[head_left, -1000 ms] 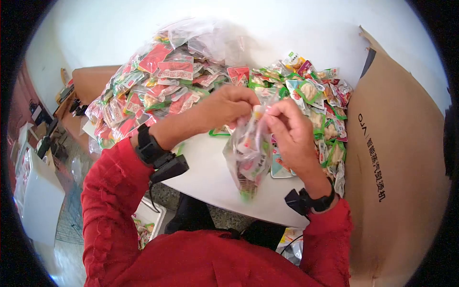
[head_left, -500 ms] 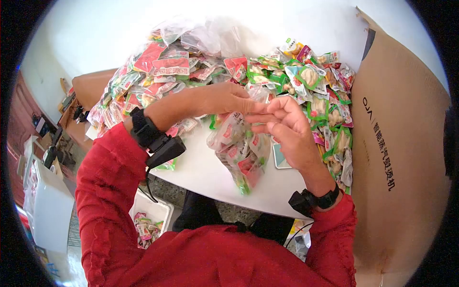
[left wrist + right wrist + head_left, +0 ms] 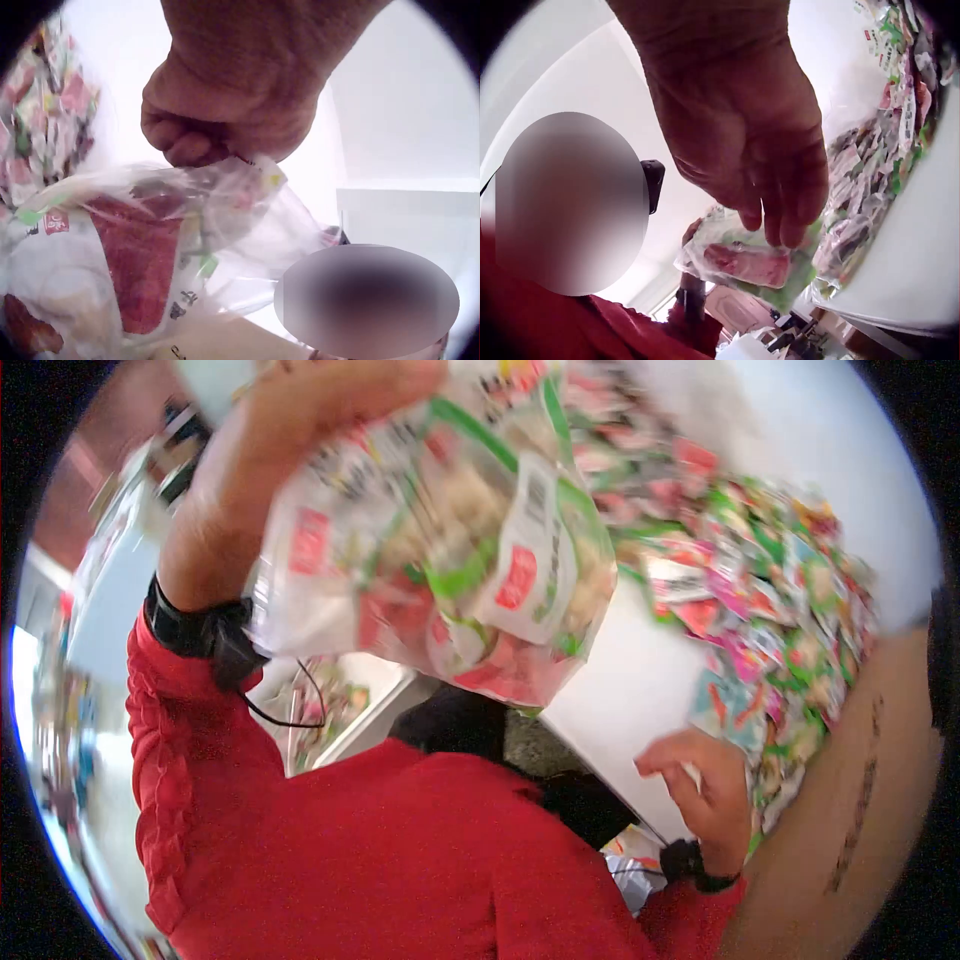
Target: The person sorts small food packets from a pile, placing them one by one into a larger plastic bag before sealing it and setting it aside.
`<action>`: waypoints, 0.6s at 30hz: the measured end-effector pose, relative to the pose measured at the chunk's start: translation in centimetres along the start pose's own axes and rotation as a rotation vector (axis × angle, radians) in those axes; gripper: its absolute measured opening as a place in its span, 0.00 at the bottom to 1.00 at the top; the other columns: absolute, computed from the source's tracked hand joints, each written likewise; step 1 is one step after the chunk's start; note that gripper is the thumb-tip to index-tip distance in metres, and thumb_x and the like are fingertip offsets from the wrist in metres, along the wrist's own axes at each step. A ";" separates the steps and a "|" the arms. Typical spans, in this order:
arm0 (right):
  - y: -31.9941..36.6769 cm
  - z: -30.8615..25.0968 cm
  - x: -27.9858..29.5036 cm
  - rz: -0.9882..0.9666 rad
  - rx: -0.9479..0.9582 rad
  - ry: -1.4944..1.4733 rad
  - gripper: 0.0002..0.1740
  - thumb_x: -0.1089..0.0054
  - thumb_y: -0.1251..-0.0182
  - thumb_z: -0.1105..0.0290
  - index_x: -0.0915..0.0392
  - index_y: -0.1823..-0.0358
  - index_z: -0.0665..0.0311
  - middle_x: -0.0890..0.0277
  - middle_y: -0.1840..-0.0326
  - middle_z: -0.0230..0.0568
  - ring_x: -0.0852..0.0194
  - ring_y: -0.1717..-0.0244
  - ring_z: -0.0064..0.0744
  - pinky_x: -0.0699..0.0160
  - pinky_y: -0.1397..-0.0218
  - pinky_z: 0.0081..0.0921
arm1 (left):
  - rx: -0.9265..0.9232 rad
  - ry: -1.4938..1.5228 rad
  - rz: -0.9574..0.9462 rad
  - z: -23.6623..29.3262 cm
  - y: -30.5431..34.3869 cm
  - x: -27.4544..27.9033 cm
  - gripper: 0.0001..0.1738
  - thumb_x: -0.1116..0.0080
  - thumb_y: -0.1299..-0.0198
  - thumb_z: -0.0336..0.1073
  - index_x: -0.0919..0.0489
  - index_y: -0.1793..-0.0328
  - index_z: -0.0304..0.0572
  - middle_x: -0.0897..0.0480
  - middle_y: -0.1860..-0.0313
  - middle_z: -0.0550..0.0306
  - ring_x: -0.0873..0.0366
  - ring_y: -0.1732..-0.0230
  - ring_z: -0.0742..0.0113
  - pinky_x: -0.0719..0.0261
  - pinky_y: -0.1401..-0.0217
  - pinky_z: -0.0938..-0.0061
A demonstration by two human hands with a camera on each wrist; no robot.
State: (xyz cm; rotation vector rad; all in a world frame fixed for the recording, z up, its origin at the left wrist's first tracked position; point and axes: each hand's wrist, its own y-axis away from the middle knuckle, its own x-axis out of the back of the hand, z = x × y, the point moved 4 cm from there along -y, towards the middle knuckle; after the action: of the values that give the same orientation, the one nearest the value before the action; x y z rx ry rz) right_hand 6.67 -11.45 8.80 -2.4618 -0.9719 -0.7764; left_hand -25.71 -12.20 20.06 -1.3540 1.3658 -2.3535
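My left hand [image 3: 335, 400] grips the gathered neck of a clear plastic bag [image 3: 450, 560] stuffed with small food packets. The bag is lifted high at the left, close to the head camera and partly blurred. In the left wrist view the curled fingers [image 3: 191, 146] clutch the crumpled plastic, and red and white packet labels show through below. Out over the front of the table, my right hand [image 3: 705, 785] holds nothing, its fingers loosely bent. The right wrist view has the same bag [image 3: 750, 262] in the background beyond that hand.
Loose food packets [image 3: 790, 610] are heaped on the white table [image 3: 615, 680] at the right, with filled bags [image 3: 650, 460] behind. A large cardboard box [image 3: 850, 830] stands along the right side. Lower left, a white bin [image 3: 385, 710] with packets sits below the table.
Both hands were together at the bag's neck over the table. The left hand has since raised the bag up and left, the right hand has drawn back toward the front, and the head view has turned left.
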 end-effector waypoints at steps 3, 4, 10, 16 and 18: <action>-0.7 1.8 -2.9 -0.217 0.029 -0.025 0.07 0.52 0.49 0.80 0.25 0.68 0.68 0.24 0.72 0.45 0.23 0.70 0.38 0.27 0.64 0.27 | 0.129 -0.359 0.047 -0.5 6.4 5.3 0.23 0.37 0.54 0.35 0.25 0.49 0.38 0.25 0.50 0.48 0.27 0.49 0.60 0.32 0.44 0.69; -1.1 2.2 -3.8 -0.266 0.049 -0.045 0.07 0.52 0.49 0.80 0.25 0.68 0.68 0.24 0.72 0.45 0.23 0.70 0.38 0.27 0.64 0.27 | 0.175 -0.391 0.037 -1.5 8.8 6.9 0.23 0.37 0.54 0.35 0.25 0.49 0.38 0.25 0.50 0.48 0.27 0.49 0.60 0.32 0.44 0.69; -3.3 4.5 -7.3 -0.324 -0.251 -0.090 0.07 0.54 0.48 0.81 0.25 0.69 0.69 0.25 0.73 0.45 0.24 0.71 0.37 0.27 0.64 0.25 | 1.085 0.361 0.089 -8.7 24.9 7.6 0.08 0.45 0.44 0.35 0.22 0.68 0.37 0.27 0.74 0.72 0.34 0.71 0.85 0.36 0.69 0.87; -4.8 4.7 -9.5 -0.200 -0.183 0.216 0.05 0.55 0.42 0.77 0.29 0.69 0.70 0.28 0.73 0.41 0.31 0.72 0.27 0.32 0.65 0.20 | 1.496 0.103 -0.021 -17.9 48.4 0.7 0.11 0.49 0.42 0.41 0.22 0.69 0.43 0.31 0.80 0.74 0.37 0.78 0.85 0.37 0.75 0.85; -4.8 5.1 -9.7 -0.065 -0.282 0.226 0.05 0.55 0.41 0.77 0.29 0.67 0.69 0.28 0.69 0.43 0.30 0.70 0.29 0.31 0.64 0.22 | 1.336 -0.195 -0.165 -20.1 55.7 -3.3 0.17 0.49 0.43 0.42 0.26 0.79 0.40 0.26 0.82 0.59 0.35 0.80 0.63 0.32 0.71 0.68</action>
State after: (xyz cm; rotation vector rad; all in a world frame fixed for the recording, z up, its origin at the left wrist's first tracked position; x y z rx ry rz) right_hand -0.87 -10.37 -0.42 -2.5084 -0.9143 -1.2603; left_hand -56.37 -30.56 -27.28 -1.1126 -0.4454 -2.2403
